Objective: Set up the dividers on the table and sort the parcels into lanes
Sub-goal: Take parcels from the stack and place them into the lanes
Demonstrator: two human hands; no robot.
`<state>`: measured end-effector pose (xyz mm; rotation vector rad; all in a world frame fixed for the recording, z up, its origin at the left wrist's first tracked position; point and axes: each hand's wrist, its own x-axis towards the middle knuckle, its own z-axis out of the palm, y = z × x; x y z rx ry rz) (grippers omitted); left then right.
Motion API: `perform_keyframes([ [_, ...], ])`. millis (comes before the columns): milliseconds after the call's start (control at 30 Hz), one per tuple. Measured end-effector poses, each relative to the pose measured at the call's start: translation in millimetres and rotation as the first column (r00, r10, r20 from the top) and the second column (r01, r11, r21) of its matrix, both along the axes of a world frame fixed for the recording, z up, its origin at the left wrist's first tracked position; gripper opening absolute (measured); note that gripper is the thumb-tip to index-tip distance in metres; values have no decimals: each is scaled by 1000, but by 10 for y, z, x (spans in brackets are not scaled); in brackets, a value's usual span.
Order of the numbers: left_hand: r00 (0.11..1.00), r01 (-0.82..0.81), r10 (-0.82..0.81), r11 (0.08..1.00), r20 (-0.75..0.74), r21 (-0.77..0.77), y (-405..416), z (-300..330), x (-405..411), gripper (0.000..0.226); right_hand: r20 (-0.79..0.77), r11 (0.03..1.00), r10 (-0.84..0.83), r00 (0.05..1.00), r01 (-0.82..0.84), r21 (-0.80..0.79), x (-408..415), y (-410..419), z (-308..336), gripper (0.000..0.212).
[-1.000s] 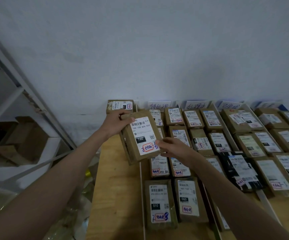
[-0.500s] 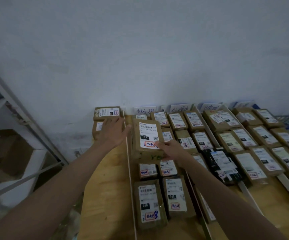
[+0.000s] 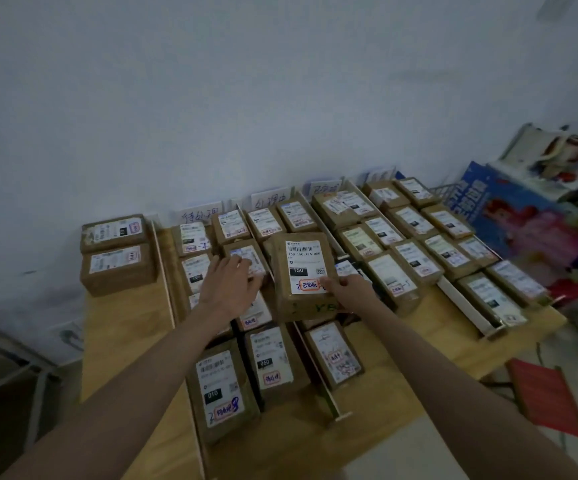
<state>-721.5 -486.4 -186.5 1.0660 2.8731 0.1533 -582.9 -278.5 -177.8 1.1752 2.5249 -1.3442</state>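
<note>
The right hand (image 3: 351,292) has its grip on a brown parcel (image 3: 303,275), thumb pinched over the lower right corner of the white label beside the red-outlined stamp, the other fingers tucked under the box out of sight. The parcel is tilted up toward the wall and held above the rows of other parcels in the middle lanes, clear of the counter (image 3: 121,327).

The left hand (image 3: 230,285) holds nothing. Its fingers are spread almost straight, palm down, and reach over a smaller parcel (image 3: 246,259) just left of the lifted one; the fingertips seem to touch its label, though blur makes that hard to be sure of.

White dividers (image 3: 163,271) run from the wall to the front edge and split the counter into lanes packed with labelled boxes. Two larger parcels (image 3: 118,252) sit apart in the far left corner. Handwritten cards (image 3: 199,213) stand against the wall at the head of the lanes.
</note>
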Motion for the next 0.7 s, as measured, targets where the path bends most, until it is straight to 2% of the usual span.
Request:
perform_keyframes([
  [167, 1000, 27, -27, 1000, 16, -16, 619, -88, 460, 58, -34, 999, -50, 998, 51, 10, 538, 605, -34, 42],
  [367, 999, 19, -19, 1000, 45, -3, 1446, -208, 1225, 56, -52, 994, -90, 995, 86, -66, 1249, 1512, -170, 37],
  [500, 997, -6, 6, 1000, 81, 0, 2007, -342, 1705, 54, -72, 993, -104, 992, 99, -70, 1738, 2095, -178, 46],
  [700, 995, 32, -31, 999, 99, -16, 2711, -389, 2146, 56, 11, 992, -110, 994, 111, -57, 2328, 2800, -192, 42],
])
